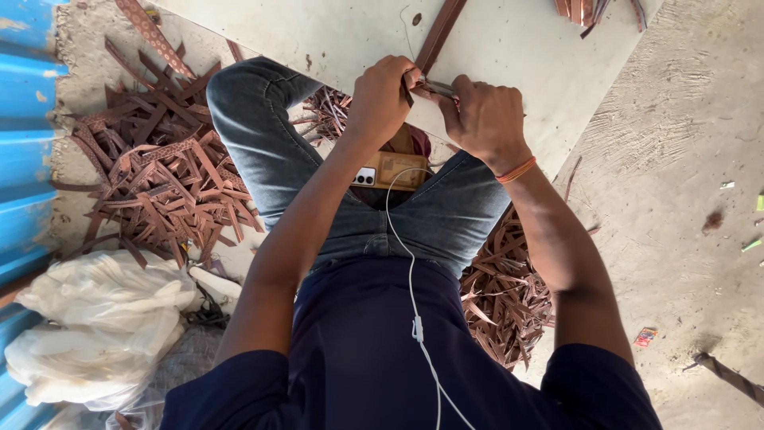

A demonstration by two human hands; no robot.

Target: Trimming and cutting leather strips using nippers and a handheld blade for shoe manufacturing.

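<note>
Two hands meet at the near edge of the pale worktop (509, 48); my left hand (382, 99) is clenched around the near end of a brown strip (440, 33) that runs away across the board; my right hand (487, 119) is closed on a small metal tool (436, 87) pressed against that same end. Heaps of brown offcuts (159, 171) lie on the floor to the left, more under my right knee. I judge the risk to be a slip; the tool sits just beside the left fingers (410, 78), and a skewed pull on the strip could drive it into them or spoil the cut.
</note>
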